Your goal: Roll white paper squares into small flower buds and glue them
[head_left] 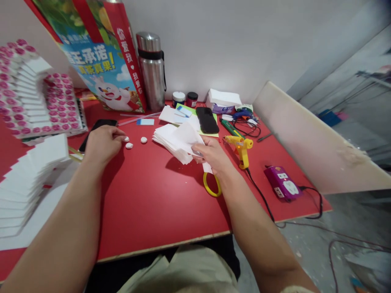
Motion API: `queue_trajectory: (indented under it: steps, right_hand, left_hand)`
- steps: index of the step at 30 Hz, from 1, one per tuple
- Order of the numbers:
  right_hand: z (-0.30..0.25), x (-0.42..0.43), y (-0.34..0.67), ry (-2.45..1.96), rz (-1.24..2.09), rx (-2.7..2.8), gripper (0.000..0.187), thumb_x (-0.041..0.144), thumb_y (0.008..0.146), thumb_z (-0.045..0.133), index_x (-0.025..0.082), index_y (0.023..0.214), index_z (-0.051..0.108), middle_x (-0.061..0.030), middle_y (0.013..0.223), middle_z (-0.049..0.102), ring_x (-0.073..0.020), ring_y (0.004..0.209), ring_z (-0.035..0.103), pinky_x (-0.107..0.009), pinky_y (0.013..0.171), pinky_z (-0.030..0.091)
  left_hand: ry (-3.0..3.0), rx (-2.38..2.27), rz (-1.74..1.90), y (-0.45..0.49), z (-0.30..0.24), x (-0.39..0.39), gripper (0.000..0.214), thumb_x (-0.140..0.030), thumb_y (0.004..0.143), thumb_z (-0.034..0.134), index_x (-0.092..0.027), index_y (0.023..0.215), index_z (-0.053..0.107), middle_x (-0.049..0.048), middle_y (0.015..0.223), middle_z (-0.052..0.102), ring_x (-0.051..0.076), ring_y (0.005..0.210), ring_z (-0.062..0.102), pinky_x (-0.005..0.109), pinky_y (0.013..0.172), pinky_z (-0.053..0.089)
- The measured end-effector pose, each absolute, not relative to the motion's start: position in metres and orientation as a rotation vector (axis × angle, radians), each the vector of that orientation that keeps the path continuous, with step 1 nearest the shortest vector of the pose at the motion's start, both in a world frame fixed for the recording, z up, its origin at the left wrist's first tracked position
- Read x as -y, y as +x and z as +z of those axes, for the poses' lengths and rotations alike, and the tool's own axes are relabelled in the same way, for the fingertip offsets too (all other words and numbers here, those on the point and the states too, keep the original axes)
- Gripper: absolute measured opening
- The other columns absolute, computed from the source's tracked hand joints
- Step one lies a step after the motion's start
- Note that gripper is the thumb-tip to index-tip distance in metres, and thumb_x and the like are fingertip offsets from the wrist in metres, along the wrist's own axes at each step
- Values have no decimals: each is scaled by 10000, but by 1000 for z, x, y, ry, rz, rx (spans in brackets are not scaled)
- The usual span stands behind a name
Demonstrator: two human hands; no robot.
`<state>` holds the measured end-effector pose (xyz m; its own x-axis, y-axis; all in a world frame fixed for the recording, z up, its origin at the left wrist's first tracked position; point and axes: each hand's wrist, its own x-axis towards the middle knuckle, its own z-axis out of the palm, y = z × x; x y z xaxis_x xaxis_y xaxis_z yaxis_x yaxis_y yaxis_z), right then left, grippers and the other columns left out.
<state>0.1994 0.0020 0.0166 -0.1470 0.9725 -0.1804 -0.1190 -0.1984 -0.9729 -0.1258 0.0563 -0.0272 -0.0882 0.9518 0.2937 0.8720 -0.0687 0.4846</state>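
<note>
My left hand (103,143) rests on the red table with its fingertips closed on a small white ball (126,139). Two more white balls, one (129,145) close to those fingers and another (143,140) farther right, lie on the tabletop. In my right hand (212,152) is a sheet of white paper (187,136), gripped between thumb and fingers. It overlaps a fanned stack of white paper pieces (166,136). Just below the right hand shows a yellow loop (211,191), partly covered by the wrist, so its kind is unclear.
A yellow glue gun (242,149) and a purple power socket (284,183) stand right, with trailing cords. Behind are a phone (207,120), a steel flask (152,73) and a printed bag (106,69). White stepped pieces (27,179) and a pink-dotted model (62,101) occupy the left.
</note>
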Motion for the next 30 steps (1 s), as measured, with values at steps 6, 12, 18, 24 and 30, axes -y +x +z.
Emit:
queue_trajectory:
  steps: [6,12,18,24,30]
  right_hand:
    - [18,-2,198,-1177,1471,1108,103,166,597,565,188,697,564,74,492,430,-42,414,298,-194,400,180]
    - [18,-2,197,-1170,1467,1092,148,171,583,569,179,731,583,78,489,451,-38,405,291,-199,396,176]
    - [17,-2,197,-1201,1460,1112,123,196,586,579,177,708,580,75,473,456,-43,401,311,-202,402,187]
    - [17,-1,196,-1203,1474,1126,132,193,591,588,168,720,594,56,528,506,-43,428,326,-210,422,188]
    - [19,0,195,-1217,1462,1109,126,208,582,588,174,703,591,67,512,472,-46,431,325,-215,425,184]
  left_hand:
    - [2038,-2020,1074,-113,-18,-50,298,-344,897,503,-215,1039,730,89,1108,737,315,1084,663,489,988,488]
    - [2409,-1650,817,-91,-26,-53,385,-449,904,584,-192,1134,756,106,1195,754,313,1184,633,495,1095,433]
    - [2479,-1666,700,-91,-40,-61,336,-403,929,518,-251,1052,792,97,1132,774,321,1143,647,496,1048,450]
    - [2310,-1738,929,-88,-30,-55,282,-384,902,579,-254,1030,793,93,1053,754,310,1079,655,485,1024,471]
    - [1509,-1533,1336,-70,-10,-40,415,-448,859,699,-214,1200,740,54,1022,735,237,932,686,291,616,510]
